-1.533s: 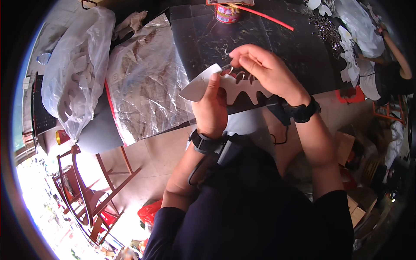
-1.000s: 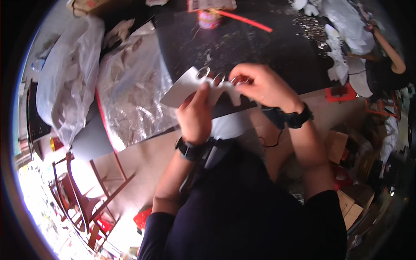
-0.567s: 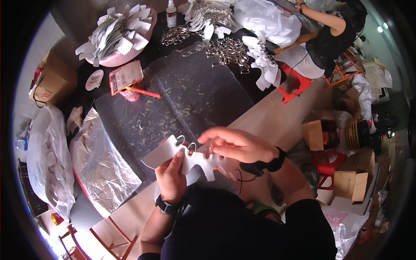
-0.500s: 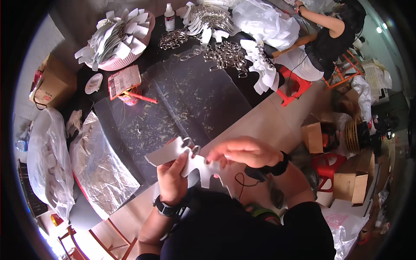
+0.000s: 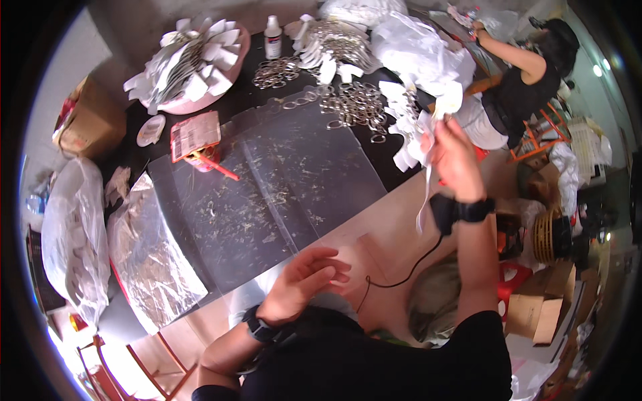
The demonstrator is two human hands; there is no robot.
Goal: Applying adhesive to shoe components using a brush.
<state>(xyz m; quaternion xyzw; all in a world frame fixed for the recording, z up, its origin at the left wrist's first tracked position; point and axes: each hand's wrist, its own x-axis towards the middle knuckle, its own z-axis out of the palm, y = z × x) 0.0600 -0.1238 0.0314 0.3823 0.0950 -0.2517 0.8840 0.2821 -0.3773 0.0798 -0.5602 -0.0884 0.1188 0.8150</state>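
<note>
- Head view, the change: a moment ago both hands had the white cut piece [image 5: 424,204] between them, in front of the body; now the left has let go and the right alone has taken it out to the right. The two-handed handling of this piece seems to have stopped.
- Head view, right hand [image 5: 457,160]: raised, thumb and fingers pinched on the piece, which hangs almost edge-on. Whether metal rings sit on it cannot be told at this angle and blur.
- Head view, left hand [image 5: 304,284]: holds nothing, fingers parted and loosely bent, at the near table edge, well apart from the right.
- Head view, around the piece: it appears just in front of a heap of white cut pieces [image 5: 403,127] at the table's right edge; contact cannot be made out. Left of that heap lies a pile of metal rings [image 5: 354,110].
- Head view, farther off: a stack of ringed white pieces [image 5: 334,50], a bottle [image 5: 273,40], and on the far left a pink basin [image 5: 200,101] full of more white pieces.
- Head view, far right: a seated co-worker [image 5: 528,73], arm extended.
</note>
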